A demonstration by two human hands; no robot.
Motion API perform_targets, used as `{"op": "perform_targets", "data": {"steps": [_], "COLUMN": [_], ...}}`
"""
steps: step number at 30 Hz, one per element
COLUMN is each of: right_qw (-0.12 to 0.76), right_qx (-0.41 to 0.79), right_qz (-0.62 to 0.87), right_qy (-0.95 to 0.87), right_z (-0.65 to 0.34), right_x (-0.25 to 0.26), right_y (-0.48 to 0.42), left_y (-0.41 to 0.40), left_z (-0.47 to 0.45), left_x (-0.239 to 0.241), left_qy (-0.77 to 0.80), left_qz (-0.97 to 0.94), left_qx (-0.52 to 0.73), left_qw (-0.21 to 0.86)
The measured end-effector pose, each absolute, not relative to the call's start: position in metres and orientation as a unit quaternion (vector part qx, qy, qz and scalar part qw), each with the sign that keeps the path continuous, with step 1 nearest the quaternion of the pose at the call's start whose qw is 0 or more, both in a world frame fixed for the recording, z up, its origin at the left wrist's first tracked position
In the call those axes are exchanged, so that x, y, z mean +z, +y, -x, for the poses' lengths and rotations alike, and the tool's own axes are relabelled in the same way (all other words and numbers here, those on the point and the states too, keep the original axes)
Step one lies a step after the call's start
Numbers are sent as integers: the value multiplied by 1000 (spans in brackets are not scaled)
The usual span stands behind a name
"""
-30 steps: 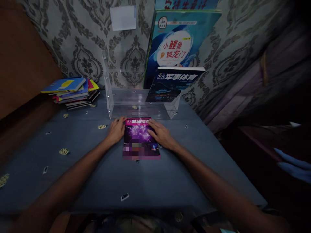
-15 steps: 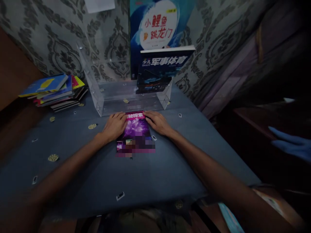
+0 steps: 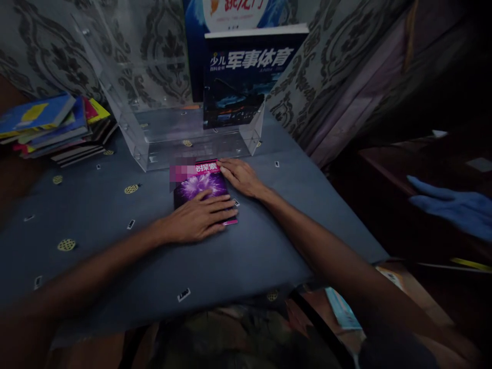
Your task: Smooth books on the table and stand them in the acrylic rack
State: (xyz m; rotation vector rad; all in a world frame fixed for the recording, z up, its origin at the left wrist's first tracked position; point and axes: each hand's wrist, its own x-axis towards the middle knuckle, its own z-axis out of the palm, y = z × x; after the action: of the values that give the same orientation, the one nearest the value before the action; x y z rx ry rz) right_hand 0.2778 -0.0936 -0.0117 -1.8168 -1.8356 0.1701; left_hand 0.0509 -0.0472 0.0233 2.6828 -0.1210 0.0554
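Note:
A purple and pink book [image 3: 200, 183] lies flat on the blue-grey tablecloth [image 3: 246, 256], just in front of a clear acrylic book stand [image 3: 154, 148]. My left hand [image 3: 200, 218] lies flat across the book's near half, fingers stretched out to the right. My right hand [image 3: 240, 177] rests at the book's far right corner, fingers extended along its edge. A dark blue book [image 3: 240, 77] stands upright in the right end of the stand, with a larger blue picture book [image 3: 196, 31] behind it.
A messy stack of colourful books [image 3: 49, 125] sits at the far left of the table. Patterned wallpaper [image 3: 46, 56] backs the table. Another person's blue-gloved hand [image 3: 453, 207] reaches in from the right edge.
My left hand has moved from the book's left edge onto its cover, lying across the near half. The view has tilted down and shifted closer. My right hand stays at the far right corner.

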Motion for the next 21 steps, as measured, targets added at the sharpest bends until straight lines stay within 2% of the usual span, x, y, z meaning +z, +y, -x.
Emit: {"op": "perform_targets", "data": {"steps": [4, 13, 15, 18, 21], "right_qw": [272, 227, 219, 213, 216], "right_qx": [67, 37, 34, 38, 50], "right_qz": [679, 689, 694, 706, 719], "right_qy": [-678, -687, -685, -675, -658], "right_z": [-276, -270, -265, -252, -234], "right_x": [-10, -9, -7, -8, -11], "right_y": [-95, -100, -104, -112, -118], "left_y": [-56, -57, -54, -42, -25], "left_z": [-46, -43, -40, -34, -29], "left_x": [25, 22, 19, 9, -4], "left_qy": [-35, -33, 37, 221, 359], "left_qz": [-959, -963, -968, -942, -891], "left_qx": [20, 94, 135, 214, 241], "left_qw": [279, 249, 207, 135, 136]}}
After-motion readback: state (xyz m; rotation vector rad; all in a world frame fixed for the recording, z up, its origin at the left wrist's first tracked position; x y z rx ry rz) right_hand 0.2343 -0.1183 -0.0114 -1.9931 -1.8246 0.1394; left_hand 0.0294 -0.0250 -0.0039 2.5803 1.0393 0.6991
